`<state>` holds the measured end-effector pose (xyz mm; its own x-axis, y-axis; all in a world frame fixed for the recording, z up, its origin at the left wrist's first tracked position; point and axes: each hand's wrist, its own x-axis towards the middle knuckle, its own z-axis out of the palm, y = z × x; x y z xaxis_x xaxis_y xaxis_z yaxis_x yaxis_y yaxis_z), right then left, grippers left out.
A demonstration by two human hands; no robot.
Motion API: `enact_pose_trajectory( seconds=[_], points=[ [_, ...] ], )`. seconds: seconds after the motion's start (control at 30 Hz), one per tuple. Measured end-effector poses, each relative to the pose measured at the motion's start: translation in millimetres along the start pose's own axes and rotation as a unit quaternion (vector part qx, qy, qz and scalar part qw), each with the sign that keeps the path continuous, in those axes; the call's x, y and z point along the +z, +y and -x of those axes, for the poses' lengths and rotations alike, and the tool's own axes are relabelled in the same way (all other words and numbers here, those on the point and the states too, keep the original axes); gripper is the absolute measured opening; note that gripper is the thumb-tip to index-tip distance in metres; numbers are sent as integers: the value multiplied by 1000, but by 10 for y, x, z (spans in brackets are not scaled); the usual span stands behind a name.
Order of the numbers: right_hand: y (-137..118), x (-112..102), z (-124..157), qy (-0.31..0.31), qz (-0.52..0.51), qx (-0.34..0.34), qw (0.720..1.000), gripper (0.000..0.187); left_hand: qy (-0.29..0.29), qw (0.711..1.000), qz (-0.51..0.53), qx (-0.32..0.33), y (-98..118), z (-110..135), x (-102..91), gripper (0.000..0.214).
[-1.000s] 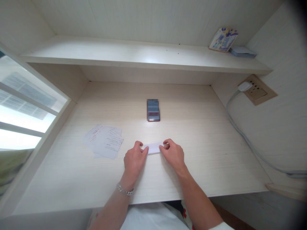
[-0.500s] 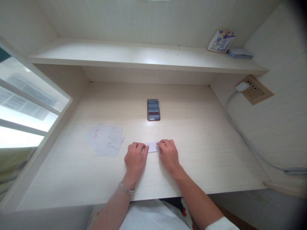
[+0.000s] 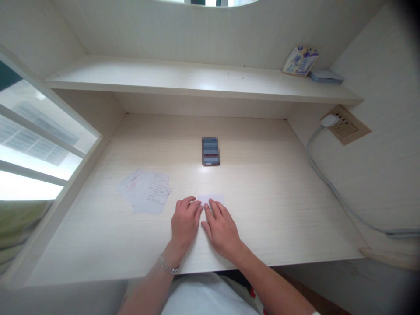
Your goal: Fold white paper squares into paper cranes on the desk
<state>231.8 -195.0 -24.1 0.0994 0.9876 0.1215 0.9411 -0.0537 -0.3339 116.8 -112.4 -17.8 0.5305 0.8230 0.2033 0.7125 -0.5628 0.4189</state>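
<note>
A small folded slip of white paper (image 3: 215, 198) lies flat on the desk in front of me. My left hand (image 3: 185, 221) is at its left end, thumb and fingers closed together on the edge. The fingers of my right hand (image 3: 222, 228) are stretched out and press down along the near side of the slip, with the thumb held apart. Both hands cover part of the paper, so its full outline is hidden. To the left of my left hand, several overlapping sheets with writing (image 3: 144, 192) are spread on the desk.
Beyond the slip lies a phone (image 3: 210, 151) with a blurred screen. A shelf (image 3: 170, 74) spans the back, holding a colourful packet (image 3: 300, 61) and a flat stack (image 3: 325, 76). On the right wall, a white plug (image 3: 330, 120) sits in the socket, its grey cable (image 3: 328, 181) trailing down.
My right hand has let go of the slip's right end and shifted left, fingers now laid flat on the paper near my left hand. My left hand remains at the left end.
</note>
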Motion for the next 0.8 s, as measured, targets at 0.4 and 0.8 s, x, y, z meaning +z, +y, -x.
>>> enact_pose_trajectory(
  seconds=[0.4,0.8],
  points=[
    [235,-112,105,-53,39,-13,998,55,-100,987,-95,78,78,214,-143,37],
    [41,-119,139,0,14,-9,1000,51,-108,985,-102,92,107,216,-145,38]
  ],
)
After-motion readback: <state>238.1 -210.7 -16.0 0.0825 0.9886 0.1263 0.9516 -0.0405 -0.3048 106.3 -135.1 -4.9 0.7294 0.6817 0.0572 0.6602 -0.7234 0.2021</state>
